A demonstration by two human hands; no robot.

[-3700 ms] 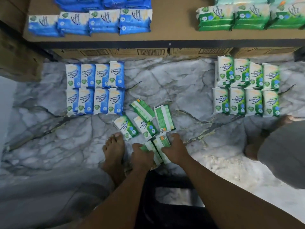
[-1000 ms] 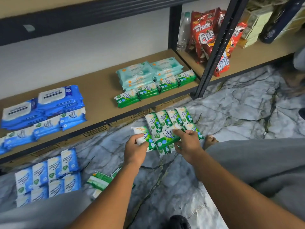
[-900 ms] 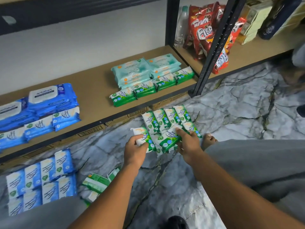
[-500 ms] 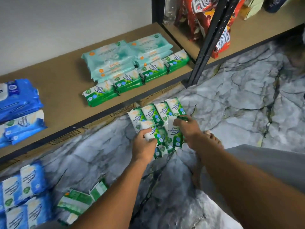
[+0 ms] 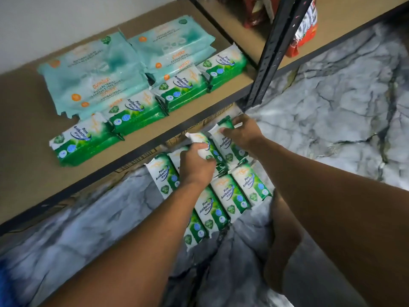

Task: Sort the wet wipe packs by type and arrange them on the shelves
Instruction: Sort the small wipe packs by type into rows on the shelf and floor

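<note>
Green packs point(image 5: 200, 140) gripped by the left hand point(image 5: 194, 167) and right hand point(image 5: 243, 132) could slip and bump the floor rows point(image 5: 230, 193).

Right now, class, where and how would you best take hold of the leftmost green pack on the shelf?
Likely by its left end, from the left and above. The pack lies flat along the shelf front; its right end meets the next pack and teal packs crowd behind, leaving that end free.
</note>
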